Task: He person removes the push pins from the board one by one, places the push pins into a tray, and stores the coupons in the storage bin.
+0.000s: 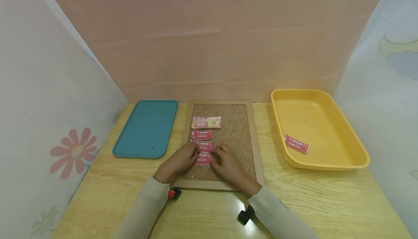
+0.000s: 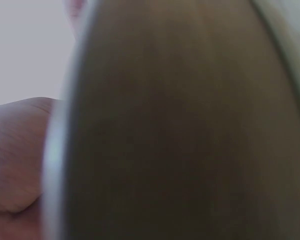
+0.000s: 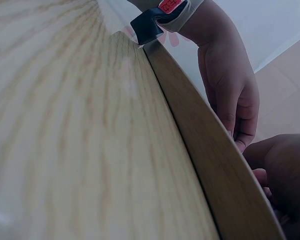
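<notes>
On a wood-framed cork board (image 1: 232, 137), pink coupons run down the left side in a column. The lowest coupon (image 1: 204, 160) lies between my two hands, a small pin head showing near its top edge. My left hand (image 1: 179, 162) pinches at its left side with curled fingers. From the right, my right hand (image 1: 230, 164) holds its right edge between thumb and fingers. Just above is another pink coupon (image 1: 206, 147), partly covered by the left fingers. The left wrist view is mostly blocked by a dark blurred surface; the right wrist view shows the left hand (image 3: 235, 95) beyond the frame's edge.
Higher on the board are a small pink coupon (image 1: 201, 134) and a wider one (image 1: 206, 122), each with a pin. A blue tray (image 1: 147, 122) at left bears a small shiny pin (image 1: 151, 147). At right, a yellow tub (image 1: 326, 122) contains one pink coupon (image 1: 296, 144).
</notes>
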`<state>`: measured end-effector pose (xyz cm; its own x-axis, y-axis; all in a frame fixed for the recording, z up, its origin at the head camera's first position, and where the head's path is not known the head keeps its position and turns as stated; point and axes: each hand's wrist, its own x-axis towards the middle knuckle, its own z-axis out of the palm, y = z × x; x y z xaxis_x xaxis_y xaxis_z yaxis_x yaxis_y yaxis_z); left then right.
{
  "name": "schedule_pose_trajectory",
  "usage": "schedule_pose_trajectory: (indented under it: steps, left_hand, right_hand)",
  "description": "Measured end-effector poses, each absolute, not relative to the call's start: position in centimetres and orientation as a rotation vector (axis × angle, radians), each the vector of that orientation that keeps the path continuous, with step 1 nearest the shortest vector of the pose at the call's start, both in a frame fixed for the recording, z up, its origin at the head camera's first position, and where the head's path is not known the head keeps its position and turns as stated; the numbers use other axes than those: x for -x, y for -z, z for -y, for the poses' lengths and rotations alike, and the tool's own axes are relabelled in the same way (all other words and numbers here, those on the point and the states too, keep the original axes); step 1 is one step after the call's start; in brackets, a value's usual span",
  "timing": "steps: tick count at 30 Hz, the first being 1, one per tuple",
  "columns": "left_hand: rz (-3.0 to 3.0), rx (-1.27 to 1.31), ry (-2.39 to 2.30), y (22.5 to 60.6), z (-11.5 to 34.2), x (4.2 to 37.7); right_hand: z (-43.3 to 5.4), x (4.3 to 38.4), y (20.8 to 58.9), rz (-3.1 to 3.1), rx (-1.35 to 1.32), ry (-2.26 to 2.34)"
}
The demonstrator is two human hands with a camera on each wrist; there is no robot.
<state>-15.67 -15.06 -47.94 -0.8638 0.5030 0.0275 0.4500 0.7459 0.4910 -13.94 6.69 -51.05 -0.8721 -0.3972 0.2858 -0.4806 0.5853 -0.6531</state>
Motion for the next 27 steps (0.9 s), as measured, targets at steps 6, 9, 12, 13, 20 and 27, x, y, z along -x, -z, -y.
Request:
schedule_pose_trajectory:
  steps: [6,9,12,13,20,27]
  left_hand:
    - [-2.828,-0.770,-0.760,47.95,15.07,15.72]
    - [-2.824,-0.761,-0.763,48.01,15.10,15.72]
    - [-2.822,-0.756,-0.766,48.03,15.09,15.72]
    - [-2.822,-0.756,-0.767,48.02,15.09,15.72]
    - [-2.826,-0.779,-0.759,48.05,15.10,15.70]
    - [-2.831,-0.793,-0.762,47.98,15.09,15.67]
  right_hand:
    - [-6.64,13.92,51.07,2.703,-0.739,-1.156]
    - [-6.63,13.89,51.06,2.709,-0.737,-1.151]
    - [-6.63,13.83,50.99,2.715,-0.737,-1.153]
    - [-6.62,13.82,50.97,2.713,-0.738,-1.157]
    - [-6.62,13.82,51.03,2.713,-0.739,-1.142]
    - [-6.67,13.78,50.95,2.710,-0.745,-1.145]
